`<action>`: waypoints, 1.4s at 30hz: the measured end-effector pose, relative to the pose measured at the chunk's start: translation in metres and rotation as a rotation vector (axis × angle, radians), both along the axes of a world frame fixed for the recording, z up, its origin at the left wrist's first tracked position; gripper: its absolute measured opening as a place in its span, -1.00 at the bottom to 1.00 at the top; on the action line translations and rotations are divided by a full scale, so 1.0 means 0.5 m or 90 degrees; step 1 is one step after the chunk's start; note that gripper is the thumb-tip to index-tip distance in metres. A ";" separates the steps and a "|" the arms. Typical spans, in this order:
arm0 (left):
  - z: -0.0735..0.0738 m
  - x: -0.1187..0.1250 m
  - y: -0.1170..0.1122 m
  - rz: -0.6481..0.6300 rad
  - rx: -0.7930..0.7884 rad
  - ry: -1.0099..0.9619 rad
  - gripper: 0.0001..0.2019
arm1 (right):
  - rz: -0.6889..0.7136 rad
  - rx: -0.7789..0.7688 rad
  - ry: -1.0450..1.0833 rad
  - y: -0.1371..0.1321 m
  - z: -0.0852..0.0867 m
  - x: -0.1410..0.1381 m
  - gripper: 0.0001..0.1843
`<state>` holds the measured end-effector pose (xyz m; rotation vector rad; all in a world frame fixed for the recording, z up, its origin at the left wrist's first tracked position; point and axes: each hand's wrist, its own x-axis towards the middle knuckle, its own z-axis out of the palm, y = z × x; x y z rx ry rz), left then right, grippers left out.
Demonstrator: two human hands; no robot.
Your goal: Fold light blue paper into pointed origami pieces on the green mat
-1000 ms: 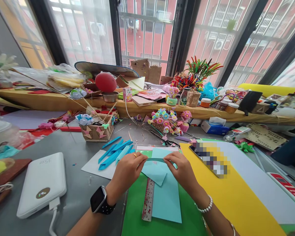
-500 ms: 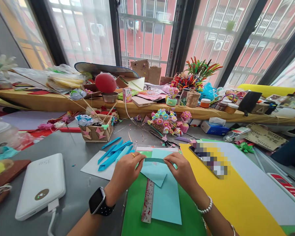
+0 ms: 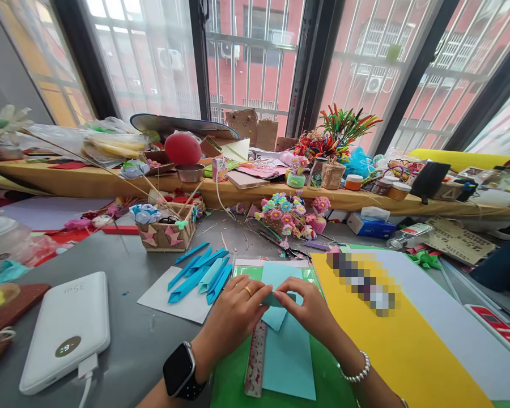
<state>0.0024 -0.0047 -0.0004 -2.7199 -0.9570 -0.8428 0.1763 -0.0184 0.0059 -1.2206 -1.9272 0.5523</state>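
Note:
Between my left hand (image 3: 244, 300) and my right hand (image 3: 304, 300) is a piece of light blue paper (image 3: 276, 319), its upper edge folded over in a darker band. Both hands pinch it close together with thumb and fingers, which hide much of the fold. Below it lies a larger light blue sheet (image 3: 289, 362) on a green folder (image 3: 233, 374). A patterned ruler (image 3: 255, 360) rests along that sheet's left side. Several folded blue paper strips (image 3: 195, 277) lie on a white sheet (image 3: 159, 297) to the left of my hands.
A white power bank (image 3: 68, 334) with a cable sits at left. Yellow paper (image 3: 386, 345) carries a blurred-out phone (image 3: 363, 283) at right. Behind stand a decorated cardboard box (image 3: 165, 235), scissors (image 3: 291, 249), crochet flowers (image 3: 283, 212) and a tissue box (image 3: 372, 224), below a cluttered shelf.
My hands have drawn closer together along the paper's folded upper edge and come slightly lower. Less of the paper shows between them now. The view has shifted a little.

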 end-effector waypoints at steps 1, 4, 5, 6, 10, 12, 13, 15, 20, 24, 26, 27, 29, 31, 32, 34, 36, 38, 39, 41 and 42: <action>-0.002 -0.001 0.000 0.000 -0.007 -0.014 -0.74 | 0.000 -0.008 0.013 0.000 0.000 0.001 -0.80; -0.005 -0.001 -0.001 0.000 -0.046 -0.059 -0.73 | -0.001 -0.024 0.042 0.001 0.002 0.004 -0.75; -0.005 -0.001 -0.003 0.007 -0.068 -0.078 -0.72 | 0.002 -0.028 0.050 0.001 0.003 0.004 -0.74; -0.004 0.000 -0.004 0.015 -0.097 -0.099 -0.72 | 0.009 -0.032 0.059 0.001 0.004 0.005 -0.74; 0.005 0.007 -0.010 0.025 -0.254 -0.184 -0.73 | 0.047 -0.050 0.091 0.001 0.005 0.005 -0.77; 0.009 0.010 -0.011 0.019 -0.328 -0.225 -0.72 | 0.041 -0.053 0.097 0.003 0.003 0.005 -0.76; 0.009 0.011 -0.011 0.015 -0.362 -0.245 -0.71 | 0.035 -0.051 0.098 0.004 0.002 0.005 -0.75; 0.009 0.012 -0.010 0.004 -0.430 -0.281 -0.70 | 0.029 -0.048 0.102 0.006 0.000 0.006 -0.74; 0.006 0.013 -0.007 -0.020 -0.563 -0.347 -0.67 | 0.019 -0.042 0.106 0.006 -0.002 0.005 -0.73; 0.010 0.013 -0.007 -0.026 -0.616 -0.359 -0.69 | 0.008 -0.039 0.106 0.005 -0.003 0.004 -0.70; 0.013 0.014 -0.008 -0.024 -0.638 -0.364 -0.69 | 0.009 -0.036 0.102 0.005 -0.003 0.004 -0.68; 0.014 0.014 -0.008 -0.023 -0.647 -0.369 -0.69 | 0.010 -0.034 0.099 0.006 -0.003 0.004 -0.68; 0.016 0.015 -0.008 -0.023 -0.661 -0.381 -0.68 | 0.014 -0.029 0.097 0.006 -0.003 0.004 -0.68; 0.017 0.016 -0.008 -0.027 -0.674 -0.388 -0.68 | 0.016 -0.028 0.101 0.007 -0.002 0.004 -0.68; 0.017 0.017 -0.008 -0.031 -0.682 -0.390 -0.69 | 0.015 -0.028 0.106 0.007 -0.002 0.004 -0.68; 0.014 0.018 -0.008 -0.043 -0.702 -0.398 -0.69 | 0.013 -0.034 0.115 0.006 -0.002 0.003 -0.69; 0.010 0.018 -0.007 -0.057 -0.733 -0.416 -0.67 | 0.011 -0.042 0.125 0.005 -0.001 0.002 -0.69; 0.006 0.018 -0.005 -0.072 -0.771 -0.440 -0.63 | 0.008 -0.048 0.135 0.004 -0.001 0.001 -0.70; 0.005 0.018 -0.005 -0.078 -0.787 -0.449 -0.62 | 0.007 -0.050 0.138 0.004 0.000 0.001 -0.70; 0.004 0.019 -0.004 -0.084 -0.806 -0.455 -0.61 | 0.004 -0.051 0.140 0.004 0.000 0.000 -0.71; 0.004 0.019 -0.004 -0.084 -0.809 -0.455 -0.61 | 0.003 -0.051 0.140 0.004 -0.001 0.000 -0.71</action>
